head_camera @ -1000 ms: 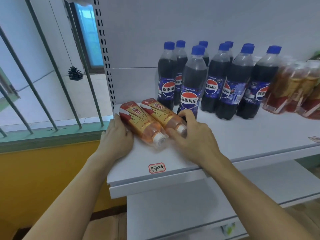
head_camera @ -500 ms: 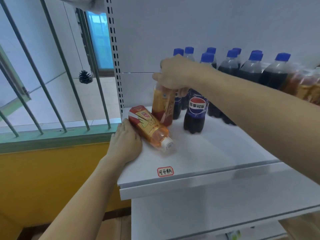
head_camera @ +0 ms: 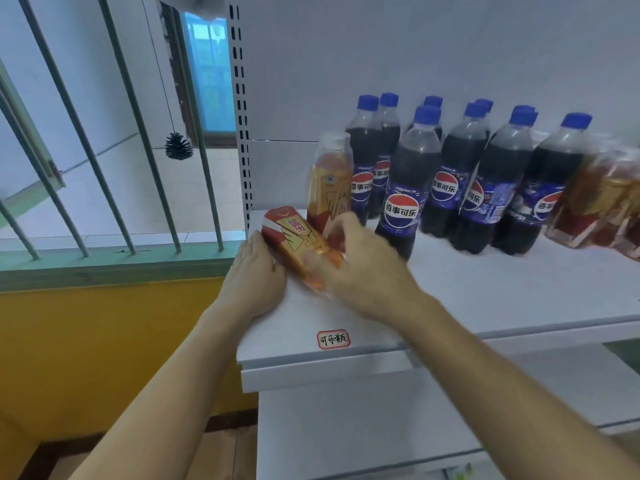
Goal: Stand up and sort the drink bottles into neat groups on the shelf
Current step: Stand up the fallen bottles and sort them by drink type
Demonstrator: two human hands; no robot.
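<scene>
On the white shelf (head_camera: pixel 485 299), one orange tea bottle (head_camera: pixel 330 178) stands upright at the left, next to several blue-capped cola bottles (head_camera: pixel 453 181). A second tea bottle (head_camera: pixel 294 237) lies on its side in front of it, cap end toward me. Beside this lying bottle's left side rests my left hand (head_camera: pixel 254 275), fingers straight against it. My right hand (head_camera: pixel 360 265), blurred, curls over the bottle's cap end and hides the cap. More tea bottles (head_camera: pixel 606 206) stand blurred at the far right.
A red-framed label sticker (head_camera: pixel 333 339) marks the shelf's front edge. A lower white shelf (head_camera: pixel 346 427) lies below. The perforated shelf post (head_camera: pixel 242 98) and window bars (head_camera: pixel 138 140) stand to the left, above a yellow wall.
My right hand lifted one tea bottle from lying, stood it upright beside the cola bottles, let go and came back down onto the second lying bottle. My left hand stayed put.
</scene>
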